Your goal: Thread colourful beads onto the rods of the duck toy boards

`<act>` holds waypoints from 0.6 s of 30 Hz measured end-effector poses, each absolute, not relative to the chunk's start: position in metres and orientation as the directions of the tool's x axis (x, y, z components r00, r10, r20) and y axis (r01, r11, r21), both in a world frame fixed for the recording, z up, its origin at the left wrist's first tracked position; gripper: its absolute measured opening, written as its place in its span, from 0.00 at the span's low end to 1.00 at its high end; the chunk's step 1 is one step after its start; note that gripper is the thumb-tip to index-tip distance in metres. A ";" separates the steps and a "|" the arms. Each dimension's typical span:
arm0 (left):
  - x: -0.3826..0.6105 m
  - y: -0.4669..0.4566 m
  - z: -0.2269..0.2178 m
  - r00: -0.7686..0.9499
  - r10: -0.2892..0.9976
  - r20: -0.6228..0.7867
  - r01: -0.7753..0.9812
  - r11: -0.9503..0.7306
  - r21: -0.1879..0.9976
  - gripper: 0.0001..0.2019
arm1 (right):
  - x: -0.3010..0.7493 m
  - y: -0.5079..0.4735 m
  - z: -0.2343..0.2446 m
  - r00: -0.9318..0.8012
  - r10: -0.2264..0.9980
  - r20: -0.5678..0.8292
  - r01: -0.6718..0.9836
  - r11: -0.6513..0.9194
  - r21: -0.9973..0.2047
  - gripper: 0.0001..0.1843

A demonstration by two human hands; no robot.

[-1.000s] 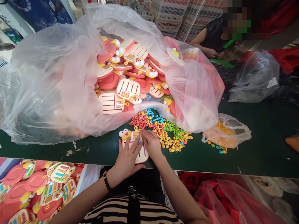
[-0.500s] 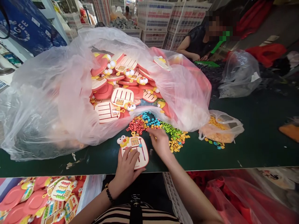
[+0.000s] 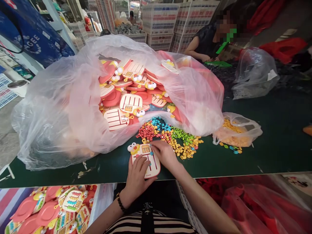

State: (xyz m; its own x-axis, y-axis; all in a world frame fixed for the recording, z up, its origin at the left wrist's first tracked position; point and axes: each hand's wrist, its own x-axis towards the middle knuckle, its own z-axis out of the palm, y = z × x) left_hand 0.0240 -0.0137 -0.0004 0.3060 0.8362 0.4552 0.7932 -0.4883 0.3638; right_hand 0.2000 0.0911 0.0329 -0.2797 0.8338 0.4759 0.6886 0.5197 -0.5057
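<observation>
One large bag (image 3: 53,107): behind the board (image 3: 154,169), I see slotted toys (image 3: 131,103) inside.
Small bag (image 3: 252,131): right of the board, yellow pieces (image 3: 230,126) in it.
Striped sack (image 3: 7,203): below left of the board, holding coloured toys (image 3: 73,200).
Board: cream, red-edged, goggle-eyed, on the counter (image 3: 107,162).
Left hand (image 3: 138,172): fingers spread over the board.
Right hand (image 3: 168,156): fingers narrowed above it; I can't tell what they hold.

Bright ctr, glare on big bag (image 3: 53,107), dim top R, edge warp
</observation>
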 end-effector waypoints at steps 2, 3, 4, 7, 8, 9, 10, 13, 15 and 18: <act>0.025 -0.014 0.000 0.295 0.837 0.461 0.791 -0.485 0.373 0.21 | 0.189 0.059 0.027 -0.261 0.858 0.442 0.695 0.485 -0.531 0.10; 0.025 -0.014 0.000 0.295 0.834 0.465 0.789 -0.487 0.374 0.21 | 0.183 0.045 0.024 -0.230 0.873 0.431 0.712 0.453 -0.537 0.11; 0.025 -0.014 0.000 0.298 0.832 0.468 0.787 -0.491 0.373 0.21 | 0.178 0.035 0.021 -0.198 0.884 0.423 0.725 0.423 -0.544 0.12; 0.025 -0.013 0.001 0.308 0.836 0.454 0.788 -0.491 0.371 0.21 | 0.171 0.023 0.019 -0.190 0.893 0.408 0.680 0.419 -0.602 0.13; 0.025 -0.013 0.001 0.308 0.840 0.446 0.791 -0.487 0.371 0.21 | 0.172 0.027 0.020 -0.198 0.891 0.409 0.645 0.432 -0.630 0.13; 0.025 -0.013 0.001 0.308 0.843 0.441 0.792 -0.485 0.372 0.21 | 0.174 0.033 0.022 -0.191 0.888 0.418 0.619 0.439 -0.651 0.12; 0.025 -0.013 0.001 0.309 0.844 0.439 0.793 -0.483 0.372 0.21 | 0.176 0.041 0.024 -0.168 0.885 0.434 0.614 0.439 -0.656 0.12; 0.024 -0.013 0.001 0.311 0.851 0.423 0.806 -0.472 0.357 0.23 | 0.185 0.067 0.025 -0.141 0.852 0.504 0.706 0.444 -0.552 0.11; 0.024 -0.012 0.002 0.310 0.862 0.400 0.829 -0.451 0.330 0.28 | 0.188 0.078 0.022 -0.234 0.830 0.506 0.766 0.477 -0.430 0.10; 0.025 -0.010 0.004 0.317 0.874 0.368 0.855 -0.432 0.287 0.34 | 0.187 0.079 0.013 -0.312 0.830 0.463 0.805 0.489 -0.335 0.11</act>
